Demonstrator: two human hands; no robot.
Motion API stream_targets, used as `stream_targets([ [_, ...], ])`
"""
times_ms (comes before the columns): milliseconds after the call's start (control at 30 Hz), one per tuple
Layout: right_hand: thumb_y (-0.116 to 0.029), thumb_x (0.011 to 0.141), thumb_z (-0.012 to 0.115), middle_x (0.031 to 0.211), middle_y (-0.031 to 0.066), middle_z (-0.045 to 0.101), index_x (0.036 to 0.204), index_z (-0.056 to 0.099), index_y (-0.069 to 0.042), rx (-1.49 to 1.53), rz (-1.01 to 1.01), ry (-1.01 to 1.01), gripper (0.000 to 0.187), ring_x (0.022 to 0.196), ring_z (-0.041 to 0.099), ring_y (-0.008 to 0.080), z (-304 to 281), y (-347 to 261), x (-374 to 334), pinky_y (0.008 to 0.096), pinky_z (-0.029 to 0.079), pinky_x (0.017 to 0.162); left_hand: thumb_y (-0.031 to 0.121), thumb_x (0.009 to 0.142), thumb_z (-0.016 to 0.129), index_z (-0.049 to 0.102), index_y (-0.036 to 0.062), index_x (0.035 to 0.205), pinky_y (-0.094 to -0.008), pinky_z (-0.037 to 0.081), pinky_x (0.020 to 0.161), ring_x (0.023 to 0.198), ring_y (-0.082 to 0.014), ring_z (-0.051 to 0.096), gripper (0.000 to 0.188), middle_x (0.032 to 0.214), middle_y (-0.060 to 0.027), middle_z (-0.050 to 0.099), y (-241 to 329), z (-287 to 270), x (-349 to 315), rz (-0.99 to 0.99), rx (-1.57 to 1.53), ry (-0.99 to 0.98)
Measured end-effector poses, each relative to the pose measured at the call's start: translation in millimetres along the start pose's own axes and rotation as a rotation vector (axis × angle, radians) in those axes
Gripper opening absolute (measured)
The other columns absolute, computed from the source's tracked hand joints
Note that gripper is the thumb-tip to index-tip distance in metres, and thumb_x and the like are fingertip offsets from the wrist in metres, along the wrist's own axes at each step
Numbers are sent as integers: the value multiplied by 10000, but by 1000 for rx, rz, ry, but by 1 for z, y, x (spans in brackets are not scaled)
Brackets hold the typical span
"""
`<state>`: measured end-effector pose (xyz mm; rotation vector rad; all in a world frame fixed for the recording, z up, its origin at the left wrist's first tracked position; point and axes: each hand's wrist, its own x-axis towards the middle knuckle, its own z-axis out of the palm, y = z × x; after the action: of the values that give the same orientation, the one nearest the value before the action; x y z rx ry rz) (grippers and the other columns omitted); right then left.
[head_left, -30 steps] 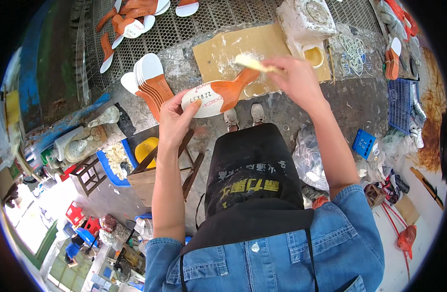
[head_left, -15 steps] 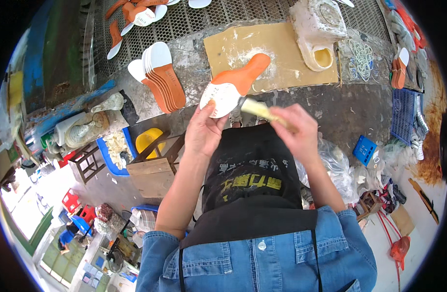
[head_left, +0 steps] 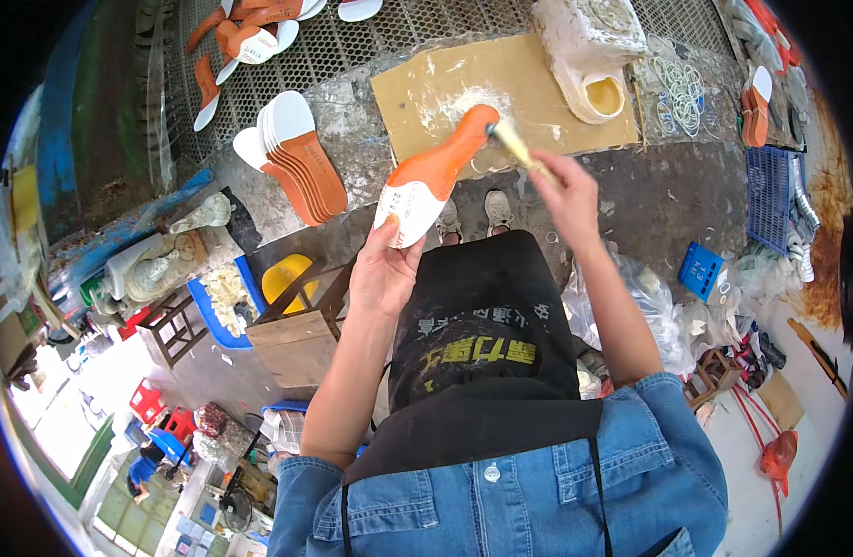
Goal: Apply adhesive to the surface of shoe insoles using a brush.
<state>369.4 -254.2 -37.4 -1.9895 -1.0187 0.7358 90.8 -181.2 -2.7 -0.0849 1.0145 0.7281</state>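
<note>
left hand (head_left: 386, 269), near the middle of the frame, pinches the broad white end of an orange-and-white insole (head_left: 445, 160), thumb on top and fingers beneath, so the piece slants up and right with its narrow orange end at upper centre. right hand (head_left: 567, 193), right of centre, has its fingers closed around the pale handle of a brush (head_left: 515, 150), whose dark tip sits at the right edge of that narrow end; blur hides whether it truly touches. half a second ago the tip was down beside the white part; now it is up at the far end, and the insole stands steeper, which suggests brushing is working along the piece's length, though how much is coated cannot be told. past the insole lies a tan board (head_left: 561, 88) with whitish smears, upper centre, and a crusted white container (head_left: 584, 46) with a yellow-lined opening, upper right. farther out, a fanned stack of similar insoles (head_left: 301, 162) rests at upper left, apparently waiting, with loose ones (head_left: 245, 46) on mesh beyond.
</note>
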Motion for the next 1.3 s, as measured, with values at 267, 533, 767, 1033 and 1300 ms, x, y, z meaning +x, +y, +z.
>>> stream_targets([
  [267,-102,870,721,879,92,667,1148,719,-67,-87,-109,21,280,794,644,183,5,-18,-7,301,500,733,91,968,609,535,43,1307,-346,599,941,1153,-207,653,351,1273,-97,639,3,-25,11,-19,-63,-9],
  [533,-149,856,695,875,132,705,1130,729,-97,-269,-269,-260,281,751,648,209,-7,-71,61,325,502,704,64,951,629,579,-8,1277,-351,636,797,985,-216,716,337,1143,-99,702,41,-10,22,261,530,-161],
  [767,-172,830,702,760,140,698,1124,745,-150,-430,-72,-383,298,695,679,291,-32,-79,79,387,522,674,70,958,643,644,-22,1243,-307,617,686,895,-131,686,299,1062,-80,713,61,22,6,454,1020,-254],
  [1033,-78,891,706,977,44,709,1195,697,-59,-247,-62,19,305,883,637,104,-12,-17,49,261,499,780,50,967,539,475,-26,1372,-425,573,993,1162,-276,656,417,1301,-155,632,27,3,17,90,275,-160],
  [1300,-76,901,716,1079,54,710,1206,703,-48,251,61,-280,306,938,632,112,-2,-9,12,265,494,815,82,984,532,504,-27,1321,-385,623,904,1114,-286,675,355,1260,-177,646,3,-21,23,-99,-197,-151],
])
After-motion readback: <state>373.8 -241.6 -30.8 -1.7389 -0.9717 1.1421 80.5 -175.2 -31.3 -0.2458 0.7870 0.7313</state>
